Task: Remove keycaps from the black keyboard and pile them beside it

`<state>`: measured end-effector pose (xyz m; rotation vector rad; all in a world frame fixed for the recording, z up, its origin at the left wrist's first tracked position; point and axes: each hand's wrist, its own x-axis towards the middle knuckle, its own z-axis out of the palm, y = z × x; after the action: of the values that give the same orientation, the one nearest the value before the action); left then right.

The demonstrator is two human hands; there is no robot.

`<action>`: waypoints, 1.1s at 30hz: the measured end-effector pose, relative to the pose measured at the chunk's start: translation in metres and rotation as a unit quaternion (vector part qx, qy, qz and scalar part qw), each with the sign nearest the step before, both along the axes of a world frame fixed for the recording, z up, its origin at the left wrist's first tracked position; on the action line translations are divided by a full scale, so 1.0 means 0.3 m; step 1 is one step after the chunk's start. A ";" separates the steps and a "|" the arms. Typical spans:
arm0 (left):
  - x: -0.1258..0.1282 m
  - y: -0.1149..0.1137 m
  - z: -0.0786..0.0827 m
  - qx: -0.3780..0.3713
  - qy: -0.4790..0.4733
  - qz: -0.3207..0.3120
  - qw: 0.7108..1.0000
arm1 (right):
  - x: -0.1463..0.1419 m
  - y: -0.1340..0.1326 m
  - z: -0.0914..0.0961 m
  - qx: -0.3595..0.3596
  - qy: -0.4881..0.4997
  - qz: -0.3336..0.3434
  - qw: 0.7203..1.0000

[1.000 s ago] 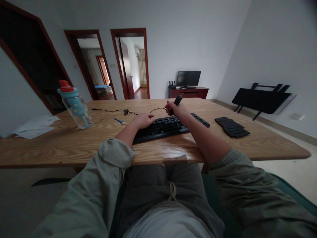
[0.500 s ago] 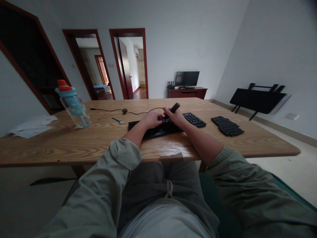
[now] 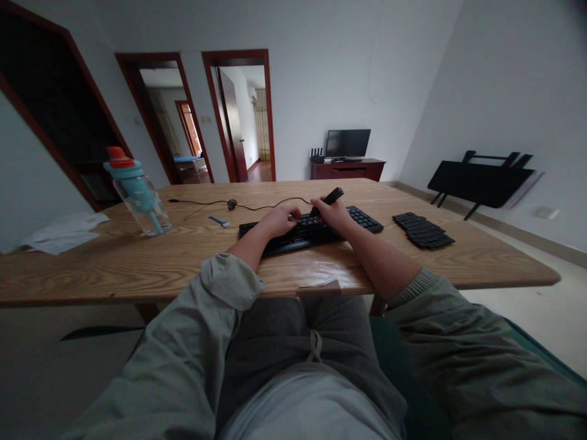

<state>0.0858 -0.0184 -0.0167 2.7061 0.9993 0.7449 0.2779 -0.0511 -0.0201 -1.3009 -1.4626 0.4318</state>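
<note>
A black computer keyboard (image 3: 293, 239) lies at a slant near the table's front edge, its middle partly covered by my hands. My left hand (image 3: 280, 221) is over its left half, fingers curled in and pressed together; whatever they hold, if anything, is too small to make out. In my right hand (image 3: 329, 211) is a black-handled tool (image 3: 334, 195), its thick handle sticking up and to the right. Its tip points down at the keys and is hidden. The number pad shows to the right of this hand.
Overlapping black ribbed pieces (image 3: 422, 230) lie right of the keyboard. A small blue brush (image 3: 219, 222) and a black cable (image 3: 202, 202) are to the left and behind. Farther left stand a clear bottle (image 3: 145, 198) with a blue and red top and white paper (image 3: 66, 232).
My right hand and the black-handled tool have shifted right, away from my left hand, baring more of the keys between them. The tool's handle leans farther right.
</note>
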 end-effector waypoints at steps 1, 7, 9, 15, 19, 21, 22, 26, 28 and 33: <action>0.000 -0.002 0.001 0.002 0.009 0.000 1.000 | 0.000 0.001 -0.001 -0.004 0.012 -0.005 1.000; 0.005 0.005 -0.001 0.031 0.057 -0.015 0.998 | -0.001 0.017 -0.016 -0.034 0.086 -0.006 0.996; 0.007 0.007 -0.002 0.041 0.063 -0.021 0.997 | -0.001 0.021 -0.021 -0.041 0.097 -0.002 0.994; 0.010 -0.001 0.002 0.039 0.072 -0.014 0.997 | 0.002 0.036 -0.033 -0.034 0.094 0.032 0.995; 0.013 -0.011 0.006 0.037 0.072 -0.008 0.997 | 0.006 0.046 -0.041 -0.024 0.095 0.054 0.994; 0.015 -0.013 0.007 0.044 0.067 -0.006 0.997 | 0.006 0.047 -0.042 -0.015 0.090 0.058 0.994; 0.016 -0.014 0.007 0.048 0.066 -0.007 0.997 | 0.006 0.047 -0.041 -0.012 0.087 0.058 0.994; 0.018 -0.016 0.008 0.060 0.073 -0.010 0.995 | 0.010 0.044 -0.035 -0.005 0.056 0.049 0.997; 0.018 -0.017 0.008 0.063 0.079 -0.006 0.995 | 0.014 0.043 -0.032 -0.006 0.042 0.048 0.998; 0.017 -0.017 0.007 0.071 0.081 -0.012 0.994 | 0.025 0.048 -0.036 -0.035 0.070 0.065 0.995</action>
<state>0.0909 -0.0233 -0.0145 2.9359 0.9786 0.6230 0.2855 -0.0368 -0.0308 -1.2087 -1.4283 0.6527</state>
